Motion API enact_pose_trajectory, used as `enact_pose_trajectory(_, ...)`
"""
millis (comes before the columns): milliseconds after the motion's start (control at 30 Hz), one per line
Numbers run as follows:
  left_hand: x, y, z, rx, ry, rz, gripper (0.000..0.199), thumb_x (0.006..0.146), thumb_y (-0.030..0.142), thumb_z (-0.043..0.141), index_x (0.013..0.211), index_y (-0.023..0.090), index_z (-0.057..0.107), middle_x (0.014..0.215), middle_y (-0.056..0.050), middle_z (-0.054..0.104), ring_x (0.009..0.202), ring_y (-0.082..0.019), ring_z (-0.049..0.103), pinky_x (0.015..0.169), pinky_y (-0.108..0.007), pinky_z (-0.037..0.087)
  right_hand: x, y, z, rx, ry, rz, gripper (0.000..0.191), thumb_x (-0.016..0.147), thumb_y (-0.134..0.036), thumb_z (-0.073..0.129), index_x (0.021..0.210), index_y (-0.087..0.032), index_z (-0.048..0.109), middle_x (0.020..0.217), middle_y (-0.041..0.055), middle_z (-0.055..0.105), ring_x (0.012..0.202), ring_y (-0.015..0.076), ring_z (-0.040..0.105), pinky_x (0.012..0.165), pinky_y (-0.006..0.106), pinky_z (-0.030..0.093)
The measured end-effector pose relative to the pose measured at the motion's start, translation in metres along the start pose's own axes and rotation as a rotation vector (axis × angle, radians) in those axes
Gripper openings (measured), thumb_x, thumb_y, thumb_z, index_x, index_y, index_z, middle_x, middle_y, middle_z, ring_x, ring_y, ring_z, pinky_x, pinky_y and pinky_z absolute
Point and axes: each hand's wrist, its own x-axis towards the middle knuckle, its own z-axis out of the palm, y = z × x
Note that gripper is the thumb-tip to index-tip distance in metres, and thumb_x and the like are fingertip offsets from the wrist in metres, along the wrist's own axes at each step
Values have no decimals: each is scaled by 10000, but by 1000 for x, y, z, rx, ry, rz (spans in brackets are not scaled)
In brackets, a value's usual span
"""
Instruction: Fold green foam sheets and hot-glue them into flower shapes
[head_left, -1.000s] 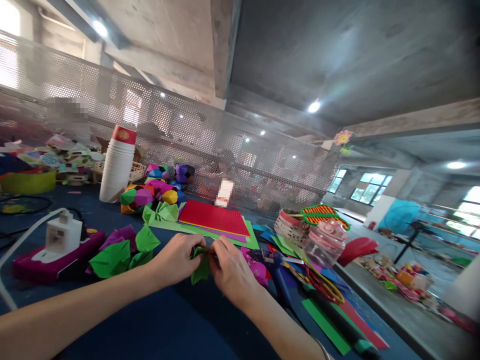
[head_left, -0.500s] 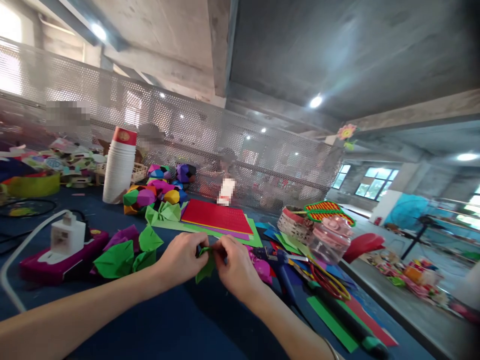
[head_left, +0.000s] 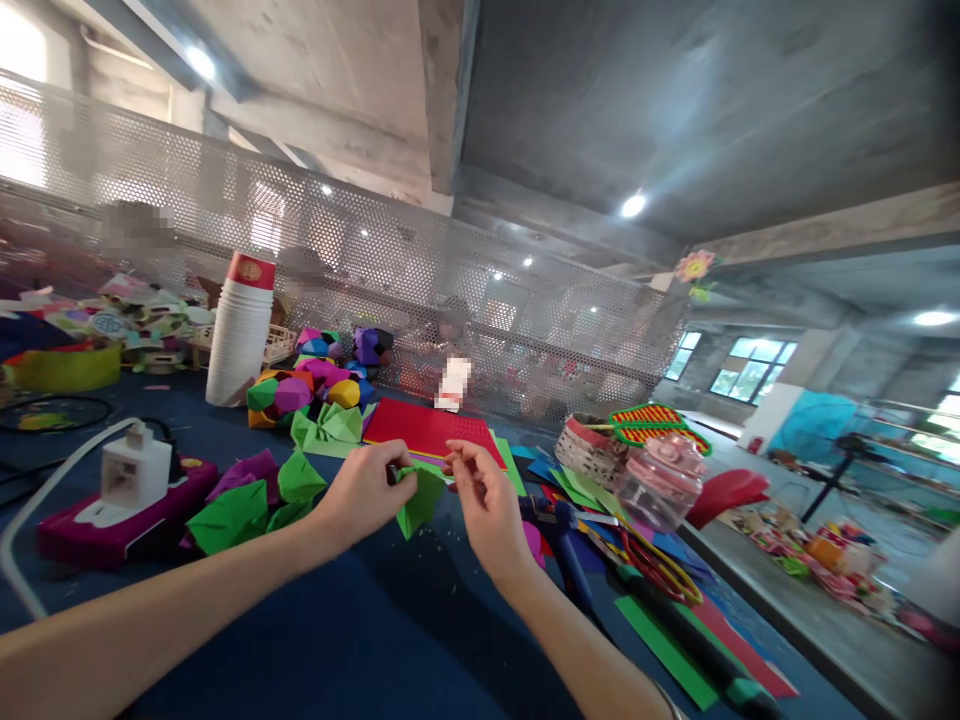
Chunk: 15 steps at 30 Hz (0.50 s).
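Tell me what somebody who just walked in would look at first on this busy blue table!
Probably the bright red sheets in the middle, lying on top of other colored paper just beyond the two hands, where the left hand holds a folded green paper. Next might be the tall stack of cups with a red one on top, standing toward the left, and the colorful paper balls beside it.

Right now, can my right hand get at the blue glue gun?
Probably yes. Your right hand appears close beside the blue glue gun, whose handle looks uncovered, though I can't tell whether your fingertips are pinching something small.
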Motion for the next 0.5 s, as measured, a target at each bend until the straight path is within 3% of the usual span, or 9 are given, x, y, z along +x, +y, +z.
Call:
enact_pose_trajectory(200,2,-4,-1,-129,-8,-64,85,704,219,501,635,191,460,552,59,433,486,-91,395,498,-229,283,2,0,-4,-107,29,13,184,848,-213,483,798,-174,656,831,44,690,782,170,637,686,258,492)
enact_pose_trajectory(333,1,-3,-2,-132,12,-78,103,693,208,506,637,195,420,565,70,380,478,-79,356,492,-225,272,4,12,-2,-69,36,37,230,872,-290,479,911,-167,669,892,71,703,816,191,660,675,270,510)
enact_pose_trajectory(500,3,-2,-3,-159,40,-94,92,705,215,491,655,195,417,597,66,377,488,-77,340,493,-227,269,3,17,-3,-128,-55,71,283,883,-359,500,915,-161,700,784,63,714,727,193,666,662,278,502)
